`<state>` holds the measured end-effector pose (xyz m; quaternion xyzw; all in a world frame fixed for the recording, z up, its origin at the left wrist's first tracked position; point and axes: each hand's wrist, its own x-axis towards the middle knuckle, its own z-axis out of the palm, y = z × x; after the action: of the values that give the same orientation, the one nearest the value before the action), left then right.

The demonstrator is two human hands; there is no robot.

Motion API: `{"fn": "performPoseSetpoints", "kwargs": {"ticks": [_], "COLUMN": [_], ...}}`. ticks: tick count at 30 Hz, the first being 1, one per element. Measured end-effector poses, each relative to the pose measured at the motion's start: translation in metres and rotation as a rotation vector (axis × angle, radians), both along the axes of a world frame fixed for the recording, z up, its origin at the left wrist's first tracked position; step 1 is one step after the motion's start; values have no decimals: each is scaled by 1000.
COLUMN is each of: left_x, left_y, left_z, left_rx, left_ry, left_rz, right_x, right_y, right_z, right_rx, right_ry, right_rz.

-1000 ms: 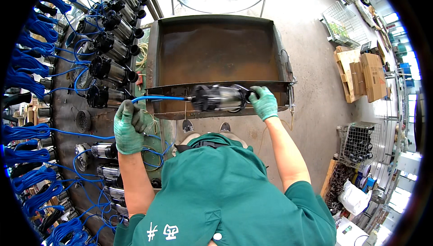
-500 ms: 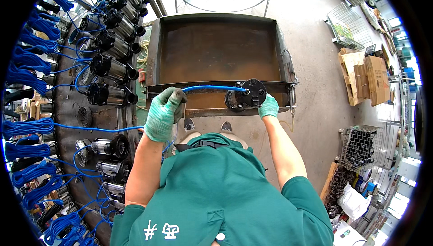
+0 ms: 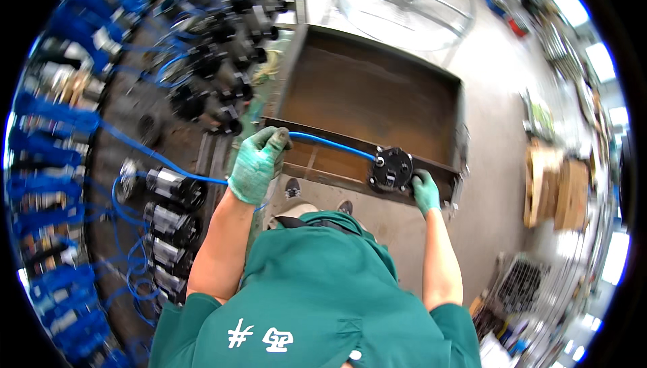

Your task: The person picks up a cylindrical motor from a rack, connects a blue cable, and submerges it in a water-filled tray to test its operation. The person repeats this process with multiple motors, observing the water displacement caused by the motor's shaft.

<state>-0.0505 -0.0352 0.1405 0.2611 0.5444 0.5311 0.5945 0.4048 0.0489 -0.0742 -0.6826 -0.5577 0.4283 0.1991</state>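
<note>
Hose (image 3: 330, 144) runs taut between fists: left hand (image 3: 257, 165) grips it at nine o'clock, right hand (image 3: 425, 191) clasps the black motor (image 3: 391, 169) steady on the tray (image 3: 367, 92) rim.

My left hand (image 3: 258, 164) and right hand (image 3: 426, 191) wear rough, matt green knit gloves, grimy at the fingertips. The smooth blue plastic hose (image 3: 330, 144) has a slight sheen. The round black metal motor (image 3: 391, 169) looks dull; the rusty brown steel tray (image 3: 367, 95) looks coarse and matt.
</note>
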Motion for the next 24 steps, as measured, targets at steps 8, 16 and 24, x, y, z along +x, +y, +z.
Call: {"fn": "performPoseSetpoints", "kwargs": {"ticks": [8, 16, 24], "left_x": [-69, -119, -264], "left_y": [-36, -49, -75], "left_z": [-20, -56, -15], "left_rx": [112, -38, -146], "left_ry": [460, 571, 1135], "left_rz": [96, 222, 326], "right_x": [-70, -180, -384], "right_y": [0, -9, -33], "right_z": [68, 132, 170], "right_rx": [-225, -353, -596], "right_ry": [536, 486, 660], "right_rz": [96, 212, 499]}}
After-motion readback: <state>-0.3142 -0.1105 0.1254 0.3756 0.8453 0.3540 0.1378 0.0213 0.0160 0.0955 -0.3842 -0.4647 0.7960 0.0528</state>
